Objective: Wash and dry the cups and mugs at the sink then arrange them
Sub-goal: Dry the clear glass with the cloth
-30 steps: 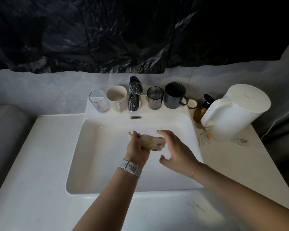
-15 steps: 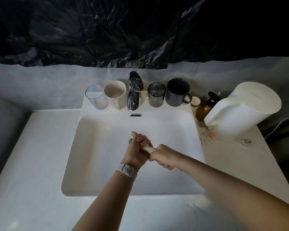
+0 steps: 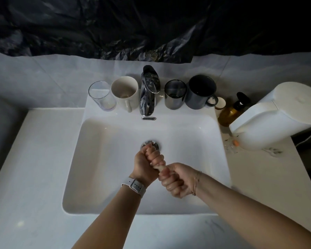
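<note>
Head view: your left hand [image 3: 145, 163] and right hand [image 3: 176, 180] are both fisted tight on the soft, wet cloth [image 3: 159, 167], wringing it; beyond them, take the fragile, slippery clear glass [image 3: 101, 96] round its wall.

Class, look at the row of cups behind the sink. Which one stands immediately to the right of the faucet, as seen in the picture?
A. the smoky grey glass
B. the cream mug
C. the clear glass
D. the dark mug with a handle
A: the smoky grey glass stands just right of the faucet, with the dark mug beyond it; the clear glass and cream mug are on the left.
</note>
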### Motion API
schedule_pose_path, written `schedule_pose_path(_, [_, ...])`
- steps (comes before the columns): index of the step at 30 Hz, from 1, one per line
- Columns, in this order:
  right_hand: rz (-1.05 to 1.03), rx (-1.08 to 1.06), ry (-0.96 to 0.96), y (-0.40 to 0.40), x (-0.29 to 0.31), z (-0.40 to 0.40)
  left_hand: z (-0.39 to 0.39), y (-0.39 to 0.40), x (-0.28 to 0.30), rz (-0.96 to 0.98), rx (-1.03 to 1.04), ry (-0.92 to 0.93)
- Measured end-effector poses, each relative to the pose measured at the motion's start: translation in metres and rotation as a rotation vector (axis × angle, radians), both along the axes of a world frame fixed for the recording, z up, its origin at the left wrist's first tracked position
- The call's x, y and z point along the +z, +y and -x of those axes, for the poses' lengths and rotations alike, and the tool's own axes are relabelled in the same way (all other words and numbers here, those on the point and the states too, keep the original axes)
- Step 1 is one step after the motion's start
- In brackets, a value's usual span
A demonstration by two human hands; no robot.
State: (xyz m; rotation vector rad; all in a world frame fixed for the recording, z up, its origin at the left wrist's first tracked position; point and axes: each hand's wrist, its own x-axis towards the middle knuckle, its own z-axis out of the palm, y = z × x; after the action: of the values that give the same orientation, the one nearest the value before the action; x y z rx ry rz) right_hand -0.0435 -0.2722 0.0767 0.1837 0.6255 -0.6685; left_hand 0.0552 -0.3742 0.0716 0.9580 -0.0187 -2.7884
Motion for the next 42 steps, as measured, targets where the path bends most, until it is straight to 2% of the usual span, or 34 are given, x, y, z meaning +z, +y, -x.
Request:
schedule_pose_path(2, [-0.024,0.034,0.084,0.0,0.002,0.001,-0.002,0.002,-0.001,0.09,0.003,-0.06])
schedule_pose_path(5, [-0.018,0.116,0.453,0.001,0.019,0.003,-0.006,0.002,0.008,0.295,-0.031,-0.145])
schedule_pose_path(7, [0.089,0.162,0.873,0.0,0.035,0.006,-0.018,-0.004,0.021,0.494,-0.157,-0.169])
schedule_pose_path(9, [0.363,0.368,1.486,0.0,0.047,0.012,-0.035,-0.019,0.031,0.602,-0.356,-0.166])
schedule_pose_path(10, [0.537,0.532,1.774,0.001,0.053,0.016,-0.044,-0.028,0.036,0.594,-0.422,-0.14])
schedule_pose_path(12, [0.906,0.724,2.114,0.0,0.06,0.026,-0.056,-0.043,0.053,0.533,-0.455,-0.072])
schedule_pose_path(14, [1.25,0.768,2.271,-0.003,0.069,0.033,-0.06,-0.053,0.062,0.558,-0.502,-0.043])
schedule_pose_path(17, [1.65,0.752,2.392,-0.01,0.083,0.032,-0.06,-0.051,0.069,0.682,-0.893,-0.005])
schedule_pose_path(18, [1.721,0.733,2.427,-0.012,0.087,0.032,-0.058,-0.046,0.07,0.685,-1.018,0.079])
schedule_pose_path(20, [1.808,0.719,2.498,-0.014,0.093,0.031,-0.057,-0.031,0.069,0.685,-1.097,0.235])
schedule_pose_path(23, [1.809,0.738,2.601,-0.011,0.092,0.03,-0.05,-0.007,0.076,0.705,-1.023,0.212])
schedule_pose_path(24, [1.734,0.788,2.605,-0.009,0.09,0.03,-0.047,0.0,0.077,0.794,-0.983,0.136])
schedule_pose_path(26, [1.623,0.865,2.584,-0.007,0.09,0.026,-0.041,0.008,0.077,1.105,-0.956,-0.089])
schedule_pose_path(28, [1.461,1.0,2.494,-0.005,0.092,0.015,-0.037,0.009,0.074,1.571,-1.029,-0.365])
schedule_pose_path(29, [1.309,1.071,2.403,-0.004,0.093,0.007,-0.036,0.009,0.074,1.857,-1.117,-0.537])
schedule_pose_path(31, [0.873,1.063,2.066,-0.005,0.089,-0.011,-0.038,0.005,0.076,2.341,-1.235,-0.793])
schedule_pose_path(33, [0.52,0.848,1.646,-0.008,0.081,-0.024,-0.037,-0.004,0.069,2.615,-1.32,-0.761])
schedule_pose_path(35, [0.268,0.549,1.159,-0.01,0.068,-0.03,-0.034,-0.017,0.056,2.726,-1.337,-0.697])
schedule_pose_path(38, [0.085,0.214,0.559,-0.008,0.053,-0.037,-0.035,-0.033,0.033,2.825,-0.997,-0.548])
schedule_pose_path(40, [0.055,0.096,0.367,-0.009,0.042,-0.039,-0.037,-0.04,0.02,2.843,-0.795,-0.514])
schedule_pose_path(42, [0.042,0.062,0.299,-0.012,0.033,-0.037,-0.038,-0.04,0.007,2.802,-0.827,-0.52])
